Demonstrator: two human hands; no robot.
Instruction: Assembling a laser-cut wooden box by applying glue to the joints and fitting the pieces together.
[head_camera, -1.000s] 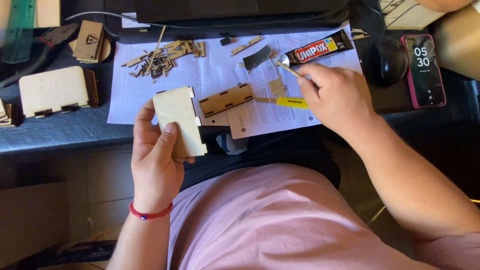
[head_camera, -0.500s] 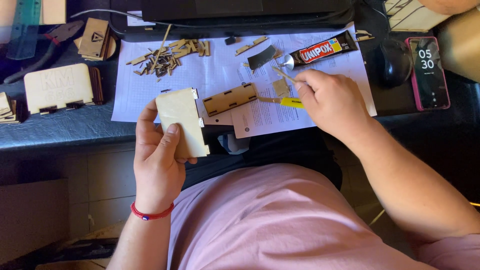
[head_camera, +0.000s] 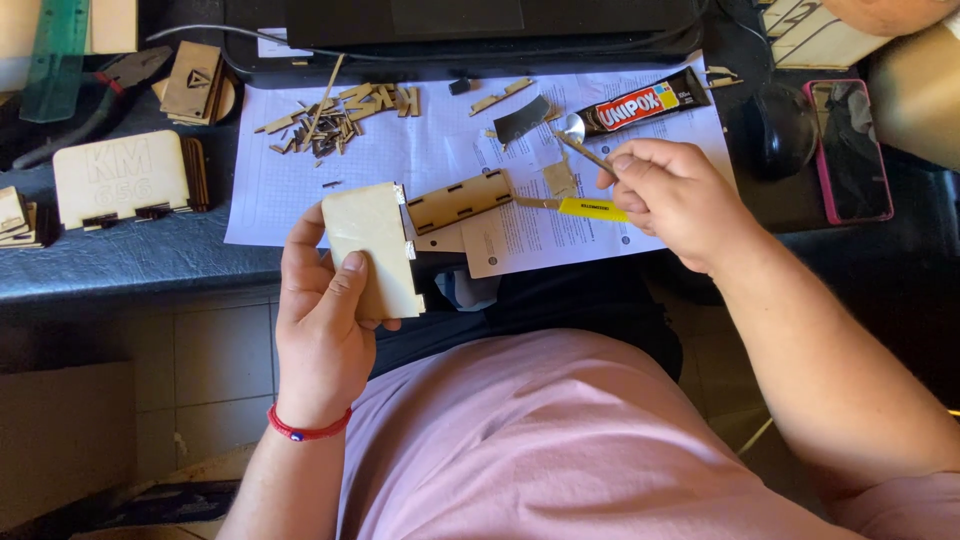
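Observation:
My left hand (head_camera: 325, 315) holds a pale, flat wooden panel (head_camera: 372, 248) with notched edges upright, just in front of the table edge. My right hand (head_camera: 672, 195) pinches a thin stick (head_camera: 583, 152) whose tip points toward a small shiny blob of glue (head_camera: 572, 127) on the white paper (head_camera: 400, 160). Right behind that blob lies a black and red glue tube (head_camera: 640, 103). A slotted wooden strip (head_camera: 458, 200) and a yellow-handled knife (head_camera: 590, 208) lie on the paper between my hands.
A heap of small wooden offcuts (head_camera: 335, 118) sits at the back of the paper. At left stand an assembled wooden box (head_camera: 122, 178) and more wooden parts (head_camera: 192, 82). A black mouse (head_camera: 777, 130) and a pink-cased phone (head_camera: 848, 150) lie at right.
My right hand has lifted slightly and shifted right with the stick. The phone screen has gone dark. My left hand keeps the panel in about the same place.

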